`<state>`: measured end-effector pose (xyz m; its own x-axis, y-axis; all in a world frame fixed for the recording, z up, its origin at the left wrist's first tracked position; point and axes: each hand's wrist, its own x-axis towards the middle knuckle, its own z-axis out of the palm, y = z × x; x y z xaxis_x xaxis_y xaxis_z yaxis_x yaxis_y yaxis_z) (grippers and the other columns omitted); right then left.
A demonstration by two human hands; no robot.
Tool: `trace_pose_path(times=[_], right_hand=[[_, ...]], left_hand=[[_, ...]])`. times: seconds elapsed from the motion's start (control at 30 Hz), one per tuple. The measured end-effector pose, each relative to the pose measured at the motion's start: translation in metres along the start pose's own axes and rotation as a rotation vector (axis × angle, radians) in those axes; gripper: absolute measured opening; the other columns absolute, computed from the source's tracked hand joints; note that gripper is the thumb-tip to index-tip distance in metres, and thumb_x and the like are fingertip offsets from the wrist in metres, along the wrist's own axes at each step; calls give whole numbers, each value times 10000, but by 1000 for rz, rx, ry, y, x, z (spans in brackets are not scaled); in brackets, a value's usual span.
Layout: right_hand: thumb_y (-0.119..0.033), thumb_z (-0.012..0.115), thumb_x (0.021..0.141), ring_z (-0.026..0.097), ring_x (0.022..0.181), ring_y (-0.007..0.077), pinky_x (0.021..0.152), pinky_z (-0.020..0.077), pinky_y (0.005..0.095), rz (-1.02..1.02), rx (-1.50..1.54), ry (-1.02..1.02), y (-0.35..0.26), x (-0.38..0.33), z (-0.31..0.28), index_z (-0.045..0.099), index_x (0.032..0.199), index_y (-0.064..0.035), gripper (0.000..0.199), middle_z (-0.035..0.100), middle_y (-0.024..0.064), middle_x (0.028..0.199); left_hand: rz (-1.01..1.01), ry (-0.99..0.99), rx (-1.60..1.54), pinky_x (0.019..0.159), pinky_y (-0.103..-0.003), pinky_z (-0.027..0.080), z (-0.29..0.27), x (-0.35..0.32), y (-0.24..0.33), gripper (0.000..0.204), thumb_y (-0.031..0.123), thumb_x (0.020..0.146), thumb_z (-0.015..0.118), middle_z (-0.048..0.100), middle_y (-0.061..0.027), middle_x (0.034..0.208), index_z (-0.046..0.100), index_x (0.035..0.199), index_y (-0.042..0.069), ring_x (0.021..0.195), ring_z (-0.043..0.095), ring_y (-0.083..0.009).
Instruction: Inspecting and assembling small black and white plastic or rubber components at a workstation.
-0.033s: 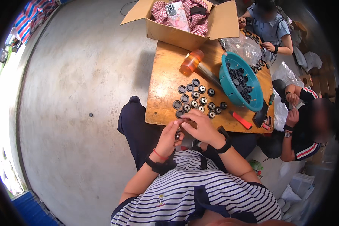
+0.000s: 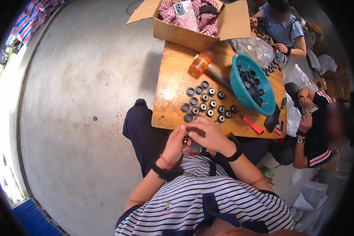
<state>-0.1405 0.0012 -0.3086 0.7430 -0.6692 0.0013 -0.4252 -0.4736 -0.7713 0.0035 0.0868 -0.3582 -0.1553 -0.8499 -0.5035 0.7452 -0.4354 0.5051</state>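
Your right hand (image 2: 212, 133) just dipped its thumb nearer the shiny bits (image 2: 185, 139) your left hand (image 2: 174, 145) grips beside the worktop (image 2: 172, 82), so both meet there. I can't tell what your right grip holds.

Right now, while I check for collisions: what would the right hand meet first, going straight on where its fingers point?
Likely the left hand: the right hand points leftward at it, close by, though any gap in depth is hard to judge.

A mallet (image 2: 201, 63), round parts (image 2: 212, 104) and concrete floor (image 2: 86, 86) suggest a workshop.
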Motion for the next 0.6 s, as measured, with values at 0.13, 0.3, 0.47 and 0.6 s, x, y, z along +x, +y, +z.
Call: trace_pose_path(times=[0.13, 0.3, 0.47, 0.6], right_hand=[[-136, 670, 804, 579, 939, 263, 820, 473, 349, 7, 17, 47, -5, -8, 9, 658, 1102, -44, 312, 619, 98, 985], [-120, 677, 812, 595, 955, 240, 842, 472, 327, 116, 285, -7, 0, -8, 10, 645, 1085, -12, 295, 623, 107, 985], [-117, 683, 801, 602, 927, 249, 820, 479, 336, 200, 237, 116, 11, 9, 12, 642, 1028, -5, 256, 624, 104, 967], [-117, 713, 763, 586, 887, 286, 758, 480, 368, -47, -326, 238, 19, 25, 19, 645, 959, -28, 226, 615, 91, 940]], left_hand=[[22, -35, -8, 436, -158, 303, -4, -1, -5, 384, 342, 1044, 355, 542, -3, 853, 530, 1216, 47, 633, 452, -37], [47, -107, 3, 434, -158, 302, 0, -4, 1, 395, 348, 1044, 349, 544, -15, 856, 528, 1219, 42, 639, 460, -43], [34, -45, -51, 427, -169, 312, -10, 0, -7, 412, 355, 1042, 350, 567, -62, 886, 514, 1226, 24, 641, 487, -60], [77, 64, -37, 427, -175, 323, -13, -1, -9, 417, 346, 1039, 362, 588, -86, 921, 489, 1240, 5, 635, 501, -71]])
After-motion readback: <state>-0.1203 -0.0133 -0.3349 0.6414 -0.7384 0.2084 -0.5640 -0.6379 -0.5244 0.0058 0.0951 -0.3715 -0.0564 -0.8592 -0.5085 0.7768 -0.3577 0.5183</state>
